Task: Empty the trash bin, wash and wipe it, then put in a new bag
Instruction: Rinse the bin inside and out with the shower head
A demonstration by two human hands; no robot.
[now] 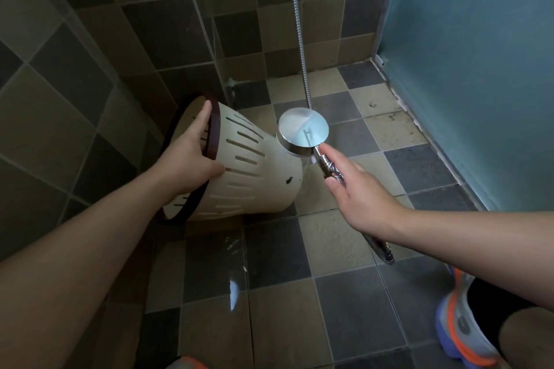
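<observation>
Bin (254,171) tipped, rim (213,129) gripped.

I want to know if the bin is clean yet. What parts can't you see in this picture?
- Inside of the trash bin, head view: its opening faces away toward the wall, and the left hand covers part of the rim.
- Face of the shower head: turned toward the bin.
- Shower handle: mostly under the right hand.
- Top of the hose: cut off by the upper edge.

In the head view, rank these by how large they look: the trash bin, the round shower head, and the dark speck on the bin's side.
1. trash bin
2. shower head
3. dark speck
</observation>
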